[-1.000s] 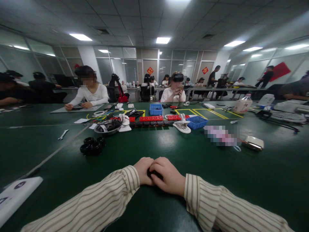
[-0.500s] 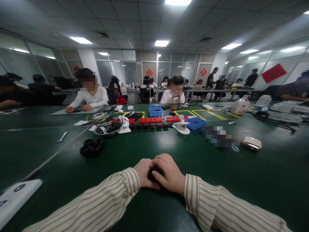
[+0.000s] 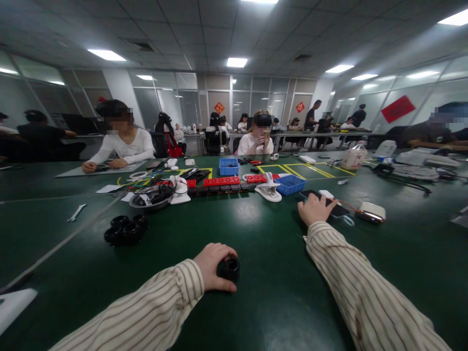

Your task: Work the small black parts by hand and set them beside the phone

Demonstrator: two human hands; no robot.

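My left hand curls around a glossy black round piece with a hole in its end, which rests on the table, thumb at the near side and fingers over the top. Farther off to the right, my right hand lies over the left part of a dark phone, its fingers apart and touching it. The hand hides some of the phone. An orange cable runs from there to a pale power bank.
Several similar black round pieces stand to the left, near a wrench. Across the middle are a metal bowl of cables, a red and black strip, a white clip stand and a blue bin. Co-workers sit beyond.
My right hand has left the black round piece and moved forward and right onto the phone. The left hand keeps its grip on the piece. The view has turned slightly right.
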